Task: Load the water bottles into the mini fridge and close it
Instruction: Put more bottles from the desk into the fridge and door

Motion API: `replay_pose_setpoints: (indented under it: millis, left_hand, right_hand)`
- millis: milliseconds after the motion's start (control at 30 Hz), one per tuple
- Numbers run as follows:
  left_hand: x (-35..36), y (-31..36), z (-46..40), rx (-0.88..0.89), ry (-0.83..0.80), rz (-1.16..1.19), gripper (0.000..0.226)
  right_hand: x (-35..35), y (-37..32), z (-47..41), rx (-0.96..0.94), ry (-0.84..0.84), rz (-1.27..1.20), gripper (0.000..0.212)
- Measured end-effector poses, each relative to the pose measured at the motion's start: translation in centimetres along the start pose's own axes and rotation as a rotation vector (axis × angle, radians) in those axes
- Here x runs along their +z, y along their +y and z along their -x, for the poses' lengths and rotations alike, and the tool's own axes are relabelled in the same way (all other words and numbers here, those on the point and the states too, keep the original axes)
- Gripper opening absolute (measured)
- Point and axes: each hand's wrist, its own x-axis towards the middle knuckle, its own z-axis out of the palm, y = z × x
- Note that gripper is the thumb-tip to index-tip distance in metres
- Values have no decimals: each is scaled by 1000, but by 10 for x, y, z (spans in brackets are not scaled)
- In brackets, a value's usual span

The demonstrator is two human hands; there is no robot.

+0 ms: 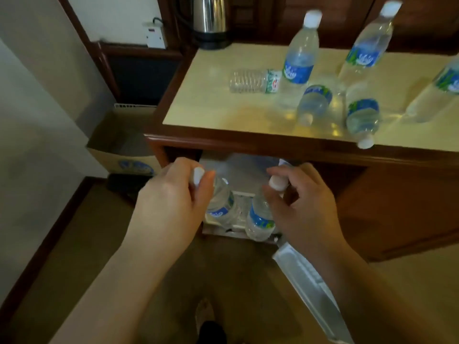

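Dim wood panelling and a pale wall frame the bench (pixel 223 112), and under its front lip sits the mini fridge (pixel 238 170), its door (pixel 305 281) swung out low past my right wrist. My left hand (pixel 171 197) pinches one water bottle (pixel 221 204) by the white cap, thumb and fingers curled about the neck; my right hand (pixel 300 202) grips a second bottle (pixel 260 219) the same way, just beside the first, both hanging at the fridge mouth. I judge them full, so fairly heavy for a neck hold, with thin walls that would give if squeezed and smooth plastic that may slip; the ribbed cap and neck look the surest purchase, with the labelled waist as a fallback. Beyond my hands, up on the bench, more bottles (pixel 298 65) wait, some upright, some lying down, one lying bottle (pixel 362 120) with its cap over the edge. Room is tight: the bench lip above my knuckles, the door edge right of my right hand, open floor (pixel 104 244) below and left.
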Motion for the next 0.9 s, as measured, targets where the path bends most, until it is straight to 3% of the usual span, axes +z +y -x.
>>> replay_pose_setpoints:
  millis: [200,300,467,700,900]
  left_hand:
    - [102,-39,60,-186,-274,6,39]
    - [154,-70,77,-256,-320,-24,44]
    - [251,-135,109,-377,-326,17,28]
    - [363,-209,116,-320,-342,18,33]
    - [442,-253,104,-232,-394,30,31]
  right_hand:
    - [68,91,63,164,-150,66,32]
    - [108,142,78,197,-163,138,23]
    - [193,241,87,238,-218,240,17]
    - [278,343,69,344,-265,268,23]
    - [329,408,31,316,-316,314,27]
